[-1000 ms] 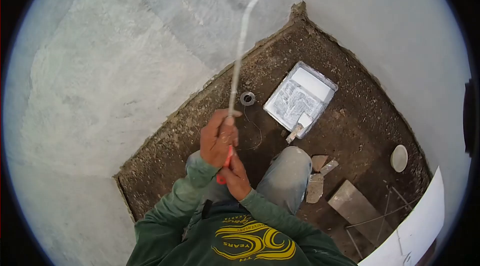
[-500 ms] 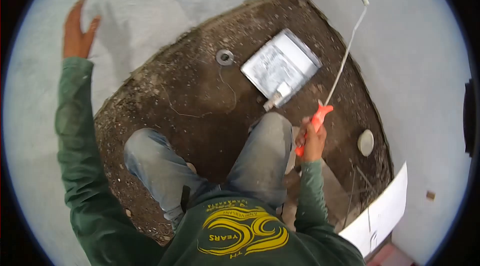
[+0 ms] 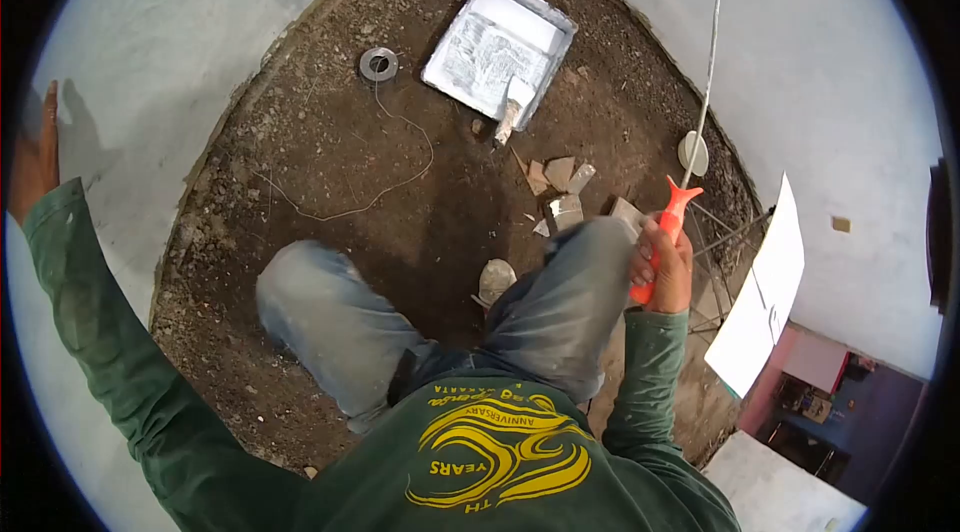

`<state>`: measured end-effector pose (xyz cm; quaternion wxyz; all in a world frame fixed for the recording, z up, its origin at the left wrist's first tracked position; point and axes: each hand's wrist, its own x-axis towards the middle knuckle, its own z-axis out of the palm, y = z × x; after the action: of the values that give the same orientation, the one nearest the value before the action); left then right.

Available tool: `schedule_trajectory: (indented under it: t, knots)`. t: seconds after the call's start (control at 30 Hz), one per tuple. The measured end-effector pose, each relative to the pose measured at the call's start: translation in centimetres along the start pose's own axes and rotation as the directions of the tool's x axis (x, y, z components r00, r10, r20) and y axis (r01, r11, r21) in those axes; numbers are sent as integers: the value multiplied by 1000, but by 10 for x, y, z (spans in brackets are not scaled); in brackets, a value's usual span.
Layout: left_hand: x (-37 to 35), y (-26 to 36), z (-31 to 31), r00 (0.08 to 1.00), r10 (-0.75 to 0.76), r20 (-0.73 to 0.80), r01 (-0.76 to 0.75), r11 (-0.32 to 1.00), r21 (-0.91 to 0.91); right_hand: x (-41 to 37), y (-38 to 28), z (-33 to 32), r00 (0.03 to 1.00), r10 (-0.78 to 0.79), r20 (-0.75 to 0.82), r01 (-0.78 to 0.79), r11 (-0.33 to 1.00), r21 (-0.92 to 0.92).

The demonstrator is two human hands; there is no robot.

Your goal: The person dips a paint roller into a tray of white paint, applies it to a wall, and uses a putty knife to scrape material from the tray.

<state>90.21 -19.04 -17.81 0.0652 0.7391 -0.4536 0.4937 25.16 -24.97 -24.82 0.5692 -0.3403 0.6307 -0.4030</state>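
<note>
My right hand (image 3: 665,267) is wrapped round the orange handle of a paint roller (image 3: 676,210), above my knee. The roller's long thin rod rises toward the wall on the right, and its white head is partly cut off at the top edge. At the far left, my left hand (image 3: 36,162) is held against or close to the pale wall, fingers stretched out; part of it lies in the dark rim of the view. On the dirt floor ahead is a paint tray (image 3: 556,64) with white paint in it. A paintbrush (image 3: 511,114) rests across its near edge.
A wire coil (image 3: 367,65) trails a loose strand over the dirt. Broken tile pieces (image 3: 560,172) lie near my right knee. A round whitish dish (image 3: 692,154) sits by the right wall. A white board (image 3: 762,302) leans at right, near thin metal rods and an opening to another room (image 3: 850,422).
My view has shifted, so the tray and coil appear higher and farther left. My left hand has moved lower and farther left. The roller stays in my right hand, its head now partly out of view.
</note>
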Motion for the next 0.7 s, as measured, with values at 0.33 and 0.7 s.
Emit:
schedule_trajectory:
  t: [0.33,0.7]
  knots:
    - [4,-26,45,991,-122,58,107,972,211,-28,-70,-28,999,-40,-24,42,993,114]
    - [21,8,73,848,-126,-515,49,986,-160,-113,-21,-23,942,69,-329,-49,996,69]
